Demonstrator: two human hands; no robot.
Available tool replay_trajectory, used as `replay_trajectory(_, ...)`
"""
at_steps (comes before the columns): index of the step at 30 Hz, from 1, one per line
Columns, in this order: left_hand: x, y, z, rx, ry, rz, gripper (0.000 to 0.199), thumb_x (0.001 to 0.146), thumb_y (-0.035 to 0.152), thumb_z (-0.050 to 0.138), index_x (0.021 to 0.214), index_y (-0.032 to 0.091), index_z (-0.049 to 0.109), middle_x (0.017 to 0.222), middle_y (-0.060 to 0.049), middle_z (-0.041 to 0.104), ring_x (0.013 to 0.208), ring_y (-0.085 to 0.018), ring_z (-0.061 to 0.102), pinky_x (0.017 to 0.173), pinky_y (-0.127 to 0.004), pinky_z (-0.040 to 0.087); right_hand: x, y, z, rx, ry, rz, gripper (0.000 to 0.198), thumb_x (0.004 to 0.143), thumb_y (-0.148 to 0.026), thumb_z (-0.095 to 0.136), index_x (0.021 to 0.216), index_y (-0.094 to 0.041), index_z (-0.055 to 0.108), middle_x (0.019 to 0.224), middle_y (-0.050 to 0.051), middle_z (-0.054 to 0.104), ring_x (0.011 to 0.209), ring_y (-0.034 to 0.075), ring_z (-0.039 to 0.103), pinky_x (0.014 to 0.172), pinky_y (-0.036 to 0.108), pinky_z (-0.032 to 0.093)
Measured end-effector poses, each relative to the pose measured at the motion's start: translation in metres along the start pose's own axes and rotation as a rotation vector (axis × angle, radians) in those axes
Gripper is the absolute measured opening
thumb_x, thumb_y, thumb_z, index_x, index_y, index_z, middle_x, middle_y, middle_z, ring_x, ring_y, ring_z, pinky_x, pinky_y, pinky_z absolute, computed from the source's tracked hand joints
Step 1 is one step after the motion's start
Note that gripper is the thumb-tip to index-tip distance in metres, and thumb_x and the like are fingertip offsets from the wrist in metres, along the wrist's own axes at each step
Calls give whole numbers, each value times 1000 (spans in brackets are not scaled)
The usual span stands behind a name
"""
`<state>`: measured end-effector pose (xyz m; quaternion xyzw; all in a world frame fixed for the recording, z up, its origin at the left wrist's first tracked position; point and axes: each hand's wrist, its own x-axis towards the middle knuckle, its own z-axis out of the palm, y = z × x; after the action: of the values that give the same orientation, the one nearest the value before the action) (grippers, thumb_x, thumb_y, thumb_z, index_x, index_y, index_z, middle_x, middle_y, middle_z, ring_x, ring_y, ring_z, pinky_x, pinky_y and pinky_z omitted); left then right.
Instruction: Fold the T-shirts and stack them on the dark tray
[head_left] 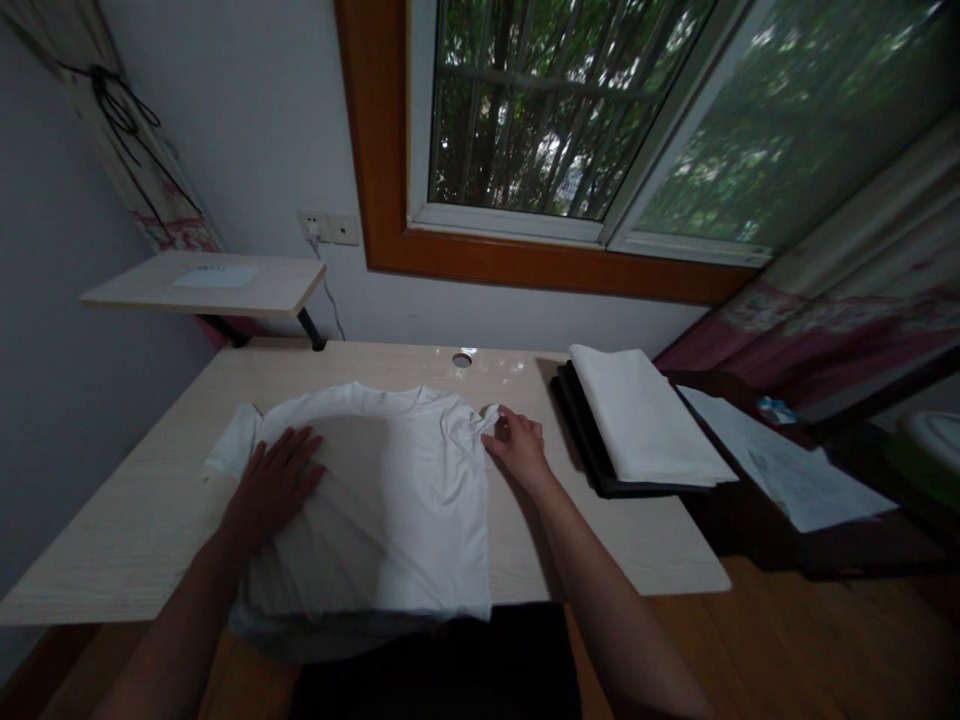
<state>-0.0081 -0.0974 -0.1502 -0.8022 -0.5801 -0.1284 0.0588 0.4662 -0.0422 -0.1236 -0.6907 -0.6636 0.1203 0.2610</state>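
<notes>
A white T-shirt (431,500) lies spread on the pale wooden desk (135,500), its neckline toward the wall and its hem at the near edge. My left hand (281,470) rests flat on the shirt's left side, fingers spread, close to the left sleeve. At the other shoulder, my right hand (517,440) pinches the right sleeve between thumb and fingers. Creases run through the fabric beside that sleeve. A shadow darkens the shirt's left and middle part.
Folded white cloth (645,420) lies on black folded items (581,430) at the desk's right. A raised shelf (210,280) with a paper stands at the back left. Printed sheets (787,460) lie on dark furniture further right. Behind the desk is a window (555,120).
</notes>
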Motion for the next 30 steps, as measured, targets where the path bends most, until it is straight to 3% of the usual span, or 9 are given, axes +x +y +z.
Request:
replay_trajectory(4,0,1,-2,-4,10,-6,58,102,52,38,153,25,48,163,-11,42,153,-36,33,121,-65,26,-6,-19,11,264,-79,-74,79,81,-44,79,150,-23,48,103,6,71,111,29,59,104,47,44)
replay_trajectory(7,0,2,-3,-7,12,-6,57,103,52,37,152,26,48,163,-11,42,153,-35,34,121,-65,26,-17,-34,13,466,-173,-226,84,82,-44,80,155,-24,42,124,10,67,117,27,59,107,45,45)
replay_trajectory(10,0,2,-2,-8,17,2,58,102,51,39,152,25,49,162,-12,43,153,-36,34,121,-65,27,-30,-50,11,571,-252,-467,69,91,-38,73,154,-28,44,151,12,51,138,26,49,117,45,39)
replay_trajectory(12,0,1,-1,-11,20,0,57,102,50,38,151,23,50,161,-13,44,152,-36,34,120,-66,28,-39,-60,10,567,-306,-605,54,98,-30,62,151,-31,50,155,10,49,144,24,45,120,45,36)
replay_trajectory(15,0,1,1,-11,23,-18,55,103,48,37,150,23,51,161,-12,45,152,-36,35,120,-66,29,-50,-70,11,552,-356,-724,47,101,-21,53,147,-34,54,149,7,56,139,22,50,118,46,40)
replay_trajectory(18,0,2,1,-10,26,-24,54,103,47,37,151,24,50,161,-11,46,152,-35,35,120,-66,29,-57,-71,15,548,-314,-727,46,100,-19,55,143,-35,57,143,7,59,135,22,53,115,45,44)
replay_trajectory(23,7,10,-2,-9,37,-45,51,103,43,38,148,24,52,159,-11,48,151,-38,36,117,-71,29,-57,-59,22,488,-189,-592,55,93,-26,70,145,-31,54,138,11,57,132,26,53,112,46,46)
replay_trajectory(27,27,30,-5,-50,46,7,49,99,29,40,146,25,54,156,-11,52,151,-36,36,120,-69,26,-58,-57,25,413,-202,-545,68,91,-31,74,153,-29,44,135,12,59,126,27,55,109,45,47)
replay_trajectory(30,47,52,-5,-111,46,101,53,95,23,44,147,27,51,154,-9,53,152,-32,36,123,-63,27,-59,-58,26,367,-204,-521,69,92,-35,74,153,-26,44,121,11,64,113,25,60,100,42,51)
